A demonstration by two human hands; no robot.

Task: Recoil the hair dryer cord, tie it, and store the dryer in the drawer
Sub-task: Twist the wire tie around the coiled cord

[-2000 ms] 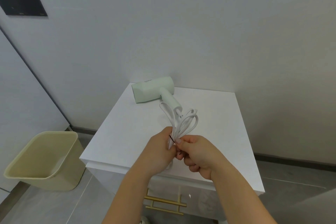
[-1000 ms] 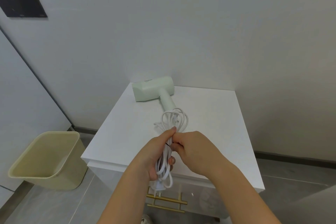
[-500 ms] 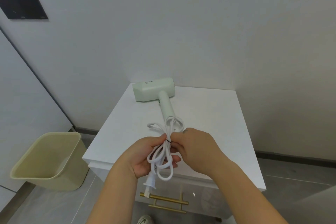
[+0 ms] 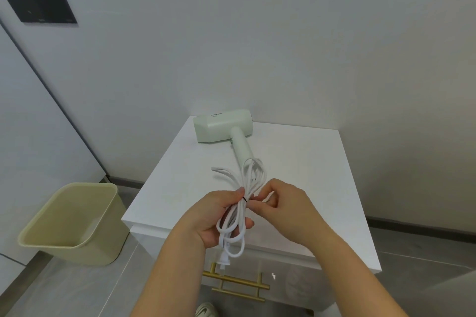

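A pale green hair dryer (image 4: 224, 125) lies on the white cabinet top (image 4: 304, 162), its handle pointing toward me. Its white cord (image 4: 251, 175) is gathered into a bundle of loops over the front half of the top. My left hand (image 4: 213, 216) grips the bundle at its middle, palm up. A thin black tie (image 4: 244, 199) wraps the bundle there. My right hand (image 4: 283, 210) pinches at the tie with thumb and fingertips. The white plug (image 4: 223, 262) dangles below my left hand, in front of the drawer with brass handles (image 4: 237, 283).
A beige waste bin (image 4: 74, 221) stands on the grey floor to the left of the cabinet. White walls close in behind and to the right. A dark panel (image 4: 38, 0) hangs on the wall at upper left. A shoe tip (image 4: 206, 310) shows below.
The cord bundle has been turned and lowered in my left hand, so the plug now hangs free below. My right hand has opened slightly and pinches at the tie.
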